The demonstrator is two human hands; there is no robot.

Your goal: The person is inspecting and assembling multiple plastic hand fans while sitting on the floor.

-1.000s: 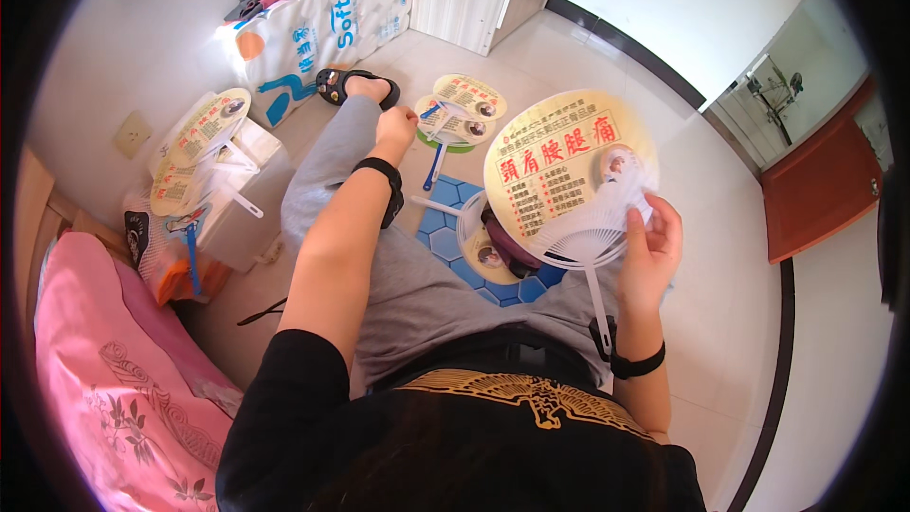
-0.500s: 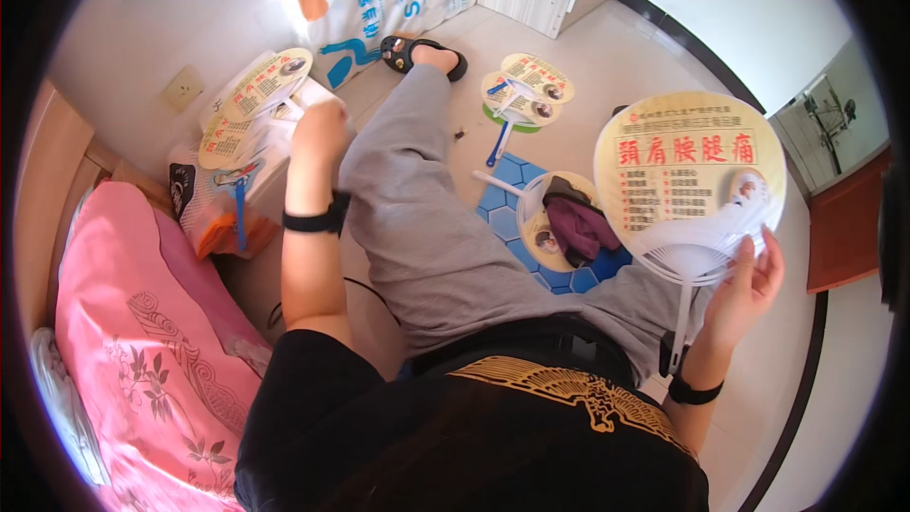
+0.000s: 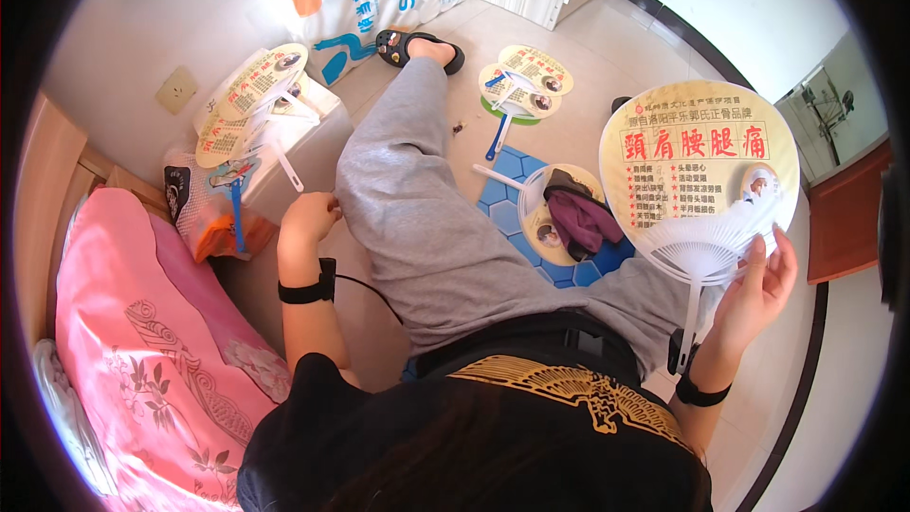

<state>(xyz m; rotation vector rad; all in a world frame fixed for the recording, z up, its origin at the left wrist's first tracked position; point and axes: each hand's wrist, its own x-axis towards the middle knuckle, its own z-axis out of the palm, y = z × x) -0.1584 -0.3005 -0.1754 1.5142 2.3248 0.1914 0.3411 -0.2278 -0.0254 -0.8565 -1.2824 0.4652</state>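
While hand (image 3: 764, 277) holds fan (image 3: 697, 171), rim (image 3: 697, 85) seemingly free

Downward fisheye view, head height

The left forearm (image 3: 313, 330) is reaching from the near side, the left hand (image 3: 311, 218) curling its fingers (image 3: 331, 212) near the left leg (image 3: 403, 161), which is stretching far; at right, the right hand (image 3: 758, 289) is pinching, thumb (image 3: 755, 262) opposing fingertips (image 3: 783, 251).

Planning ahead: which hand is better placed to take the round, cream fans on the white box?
The left hand, probably: nearer those fans, with nothing visible in it; the right hand grips another round, cream fan.
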